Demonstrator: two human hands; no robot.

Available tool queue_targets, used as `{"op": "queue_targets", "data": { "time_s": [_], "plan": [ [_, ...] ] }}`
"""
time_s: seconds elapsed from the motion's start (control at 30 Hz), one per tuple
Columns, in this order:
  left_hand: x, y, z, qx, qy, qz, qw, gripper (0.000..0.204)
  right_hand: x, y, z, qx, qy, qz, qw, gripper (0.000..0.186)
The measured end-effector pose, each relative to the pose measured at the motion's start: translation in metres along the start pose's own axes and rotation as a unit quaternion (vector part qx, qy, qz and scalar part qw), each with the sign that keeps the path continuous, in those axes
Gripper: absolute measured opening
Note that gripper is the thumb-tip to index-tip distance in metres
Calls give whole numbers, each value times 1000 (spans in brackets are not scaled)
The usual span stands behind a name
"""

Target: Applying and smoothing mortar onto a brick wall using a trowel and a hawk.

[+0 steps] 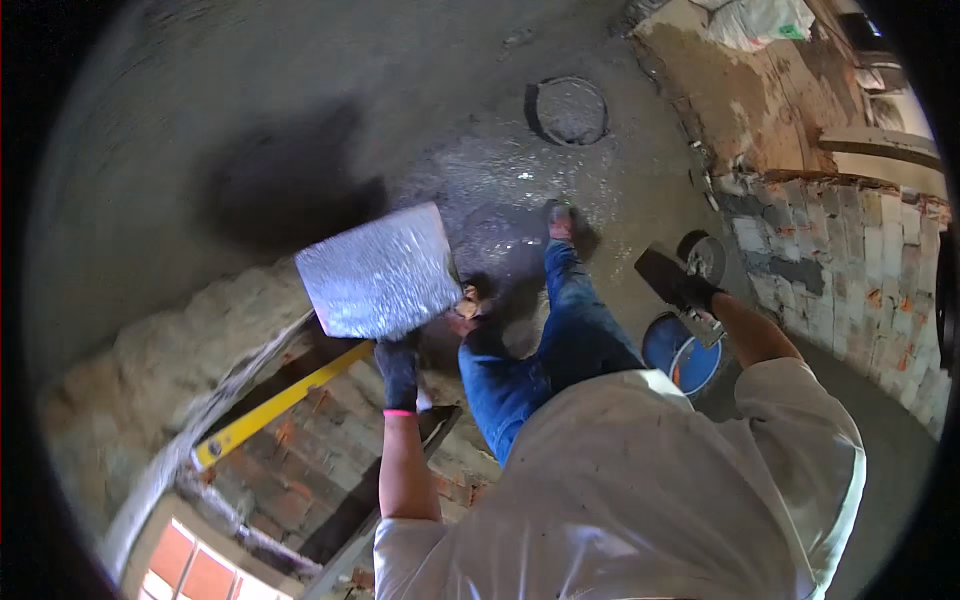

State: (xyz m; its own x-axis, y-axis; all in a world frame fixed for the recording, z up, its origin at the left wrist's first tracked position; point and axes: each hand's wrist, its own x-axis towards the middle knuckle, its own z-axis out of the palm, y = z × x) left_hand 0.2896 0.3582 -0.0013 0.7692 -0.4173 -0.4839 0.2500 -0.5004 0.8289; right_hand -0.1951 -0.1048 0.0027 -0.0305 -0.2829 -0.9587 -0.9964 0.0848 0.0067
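In a dark glove with a pink cuff, my left hand [397,372] is closed at the near edge of a plasterer's hawk [378,272]. The hawk is a flat, square plate with a bright silvery surface, tilted toward me; its handle is hidden. Off to the right, my gloved right hand [702,293] is closed around the handle of a flat finishing trowel [660,274]. The trowel's dark blade reaches out past both sides of the hand. Just below it stands a blue bucket [690,362], and a round, grey-filled container [704,256] sits right beside the hand.
Wet grey floor [460,165] spreads ahead, around my shoes, with a round rim [570,111] set on it. A yellow spirit level [280,405] leans at the left by rough brickwork [345,435]. A brick wall [835,255] runs along the right, with a pale sack [760,22] beyond.
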Motion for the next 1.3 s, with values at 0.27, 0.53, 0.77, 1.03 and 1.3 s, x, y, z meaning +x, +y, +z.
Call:
{"op": "queue_targets", "data": {
  "time_s": [0.27, 0.53, 0.77, 1.03, 1.3],
  "plan": [
    [60, -165, 205, 102, -216, 14, 971, 15, 82, -176, -83, -166, 34, -368, 914, 64],
    [245, -263, 415, 274, -225, 162, 921, 14, 291, -338, -174, -362, 267, -436, 780, 50],
    [381, -283, 501, 372, -294, 137, 869, 25, 465, -425, -167, -529, 301, -311, 730, 30],
    [408, -209, 496, 366, -379, 16, 850, 29, 356, -405, -154, -441, 270, -628, 581, 31],
    [402, -217, 510, 330, -349, 53, 875, 26, 413, -404, -190, -508, 244, -535, 630, 31]
  ]
}}
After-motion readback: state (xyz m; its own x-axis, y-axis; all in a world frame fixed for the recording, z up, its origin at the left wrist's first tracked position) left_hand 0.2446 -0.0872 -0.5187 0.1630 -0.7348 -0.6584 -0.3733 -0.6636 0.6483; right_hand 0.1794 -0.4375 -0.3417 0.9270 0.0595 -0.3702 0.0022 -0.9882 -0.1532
